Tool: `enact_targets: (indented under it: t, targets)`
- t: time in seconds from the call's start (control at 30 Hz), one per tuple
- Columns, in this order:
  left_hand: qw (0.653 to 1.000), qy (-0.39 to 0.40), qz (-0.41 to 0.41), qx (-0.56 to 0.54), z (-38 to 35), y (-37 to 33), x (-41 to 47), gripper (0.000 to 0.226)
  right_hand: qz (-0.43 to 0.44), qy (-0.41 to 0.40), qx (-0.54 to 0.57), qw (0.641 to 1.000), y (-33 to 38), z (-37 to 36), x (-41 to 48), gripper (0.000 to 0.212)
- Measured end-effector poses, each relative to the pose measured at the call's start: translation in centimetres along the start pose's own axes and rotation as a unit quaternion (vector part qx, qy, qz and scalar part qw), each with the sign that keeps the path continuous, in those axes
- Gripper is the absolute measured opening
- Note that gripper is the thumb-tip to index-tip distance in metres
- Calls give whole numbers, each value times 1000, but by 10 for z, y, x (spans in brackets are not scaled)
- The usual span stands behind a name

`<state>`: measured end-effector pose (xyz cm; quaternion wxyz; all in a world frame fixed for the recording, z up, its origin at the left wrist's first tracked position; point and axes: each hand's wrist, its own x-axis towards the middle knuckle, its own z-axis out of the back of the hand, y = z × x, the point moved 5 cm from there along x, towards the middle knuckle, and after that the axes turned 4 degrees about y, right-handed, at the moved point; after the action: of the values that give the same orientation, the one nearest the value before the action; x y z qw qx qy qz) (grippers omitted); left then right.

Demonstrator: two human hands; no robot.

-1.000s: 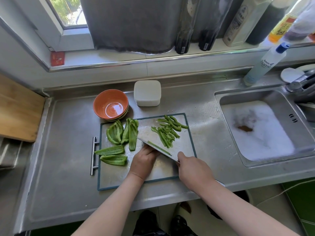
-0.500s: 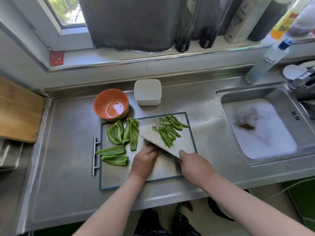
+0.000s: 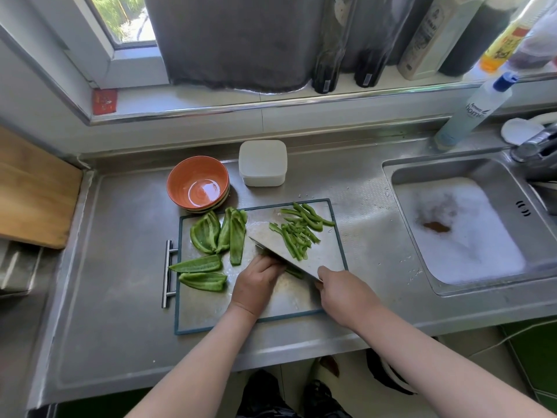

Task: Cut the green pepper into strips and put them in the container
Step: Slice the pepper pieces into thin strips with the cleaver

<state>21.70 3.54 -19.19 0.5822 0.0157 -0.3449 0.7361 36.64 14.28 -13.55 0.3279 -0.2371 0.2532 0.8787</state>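
I'm slicing: right grip (image 3: 343, 292) clutching the knife (image 3: 289, 256), left grip (image 3: 256, 285) curling onto the pepper piece (image 3: 294, 272); next probably calling for another thin cut.

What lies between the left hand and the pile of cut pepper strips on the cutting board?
The knife blade, slanting across the cutting board; the right hand grips the knife. The head view shows this.

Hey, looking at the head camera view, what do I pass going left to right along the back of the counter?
Wooden board → orange bowl → white container → sink.
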Motion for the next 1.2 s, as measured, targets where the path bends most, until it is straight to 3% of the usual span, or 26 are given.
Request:
enact_targets:
  t: [0.2,0.5,0.77,0.93,1.07,1.2]
  targets:
    - [1000,-1,7,-8,-2,1,-1,10,-4,-2,0,1000,24,2,15,11]
    - [1000,-3,6,-6,-4,2,-2,12,-15,-9,-10,1000,-2,1,3,7]
    - [1000,10,6,-3,-4,0,-2,11,-28,-10,75,997,12,10,20,15]
    - [1000,7,1,13,-6,2,-4,6,-9,-18,-13,1000,3,3,2,6]
    - [999,12,-32,37,-9,1,-5,15,22,-54,-55,997,15,4,-4,6]
    - [999,14,-36,38,-7,-2,-7,47,36,-69,-62,995,21,5,-13,3]
